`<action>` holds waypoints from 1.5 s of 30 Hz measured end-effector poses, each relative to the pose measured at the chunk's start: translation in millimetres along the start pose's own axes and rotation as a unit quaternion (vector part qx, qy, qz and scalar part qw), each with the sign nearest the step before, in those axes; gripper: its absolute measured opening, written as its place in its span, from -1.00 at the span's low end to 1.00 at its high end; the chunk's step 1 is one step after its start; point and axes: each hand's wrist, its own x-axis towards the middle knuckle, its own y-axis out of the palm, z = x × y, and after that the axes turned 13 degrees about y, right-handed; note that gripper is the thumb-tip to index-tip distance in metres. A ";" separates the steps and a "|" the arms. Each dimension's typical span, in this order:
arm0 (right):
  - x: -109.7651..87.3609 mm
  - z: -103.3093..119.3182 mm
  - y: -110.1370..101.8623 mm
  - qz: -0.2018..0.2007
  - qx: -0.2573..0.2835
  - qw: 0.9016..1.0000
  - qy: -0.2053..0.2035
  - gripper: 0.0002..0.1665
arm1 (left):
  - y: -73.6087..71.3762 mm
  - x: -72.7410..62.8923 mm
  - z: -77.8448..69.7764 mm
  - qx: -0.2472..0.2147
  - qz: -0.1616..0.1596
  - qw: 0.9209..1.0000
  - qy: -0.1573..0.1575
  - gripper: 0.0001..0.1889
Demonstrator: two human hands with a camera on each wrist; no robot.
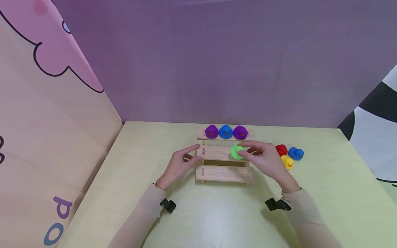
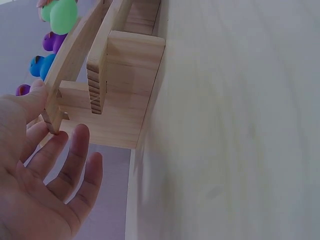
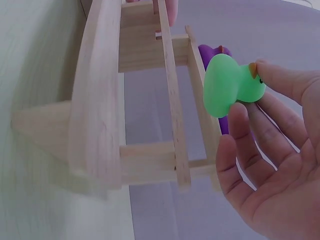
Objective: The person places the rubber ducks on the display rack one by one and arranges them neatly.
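Note:
A three-tier wooden rack (image 1: pixel 224 174) stands on the table. My left hand (image 1: pixel 180 165) grips the left end of its middle board (image 2: pixel 70 57), thumb on top and forefinger beneath; the other fingers are spread loosely. Between thumb and fingertips, my right hand (image 1: pixel 268 161) pinches a light green rubber duck (image 3: pixel 223 87). The duck hangs just above the right part of the middle board, apart from it in the right wrist view. On the top board sit a purple duck (image 1: pixel 212 131), a blue duck (image 1: pixel 226 131) and another purple duck (image 1: pixel 240 132) in a row.
Right of the rack, behind my right hand, lie a red duck (image 1: pixel 281 150), a blue duck (image 1: pixel 296 153) and a yellow duck (image 1: pixel 287 162) on the table (image 1: pixel 217 220). A purple wall panel (image 1: pixel 229 69) rises along the table's back edge, with a printed panel (image 1: pixel 56 131) at left.

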 end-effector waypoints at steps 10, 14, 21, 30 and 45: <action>6.9 12.7 10.4 0.009 -0.004 1.000 -0.021 -0.56 | 3.3 1.7 -1.7 -0.005 0.006 1.000 -0.003 -0.47; 11.1 18.5 16.9 0.011 -0.008 1.000 -0.026 -0.57 | 2.8 1.6 -2.7 -0.005 0.008 1.000 -0.005 -0.47; 17.1 24.8 29.5 0.014 -0.013 0.999 -0.029 -0.56 | 3.9 0.7 -3.4 -0.011 0.004 1.000 -0.002 -0.47; 23.5 34.2 49.5 0.029 0.005 0.999 -0.029 -0.55 | 4.0 1.5 -1.7 -0.009 0.001 1.000 -0.002 -0.47; 27.4 38.1 64.1 0.023 -0.005 0.999 -0.029 -0.58 | 3.3 0.2 -3.8 -0.007 0.004 1.000 0.000 -0.48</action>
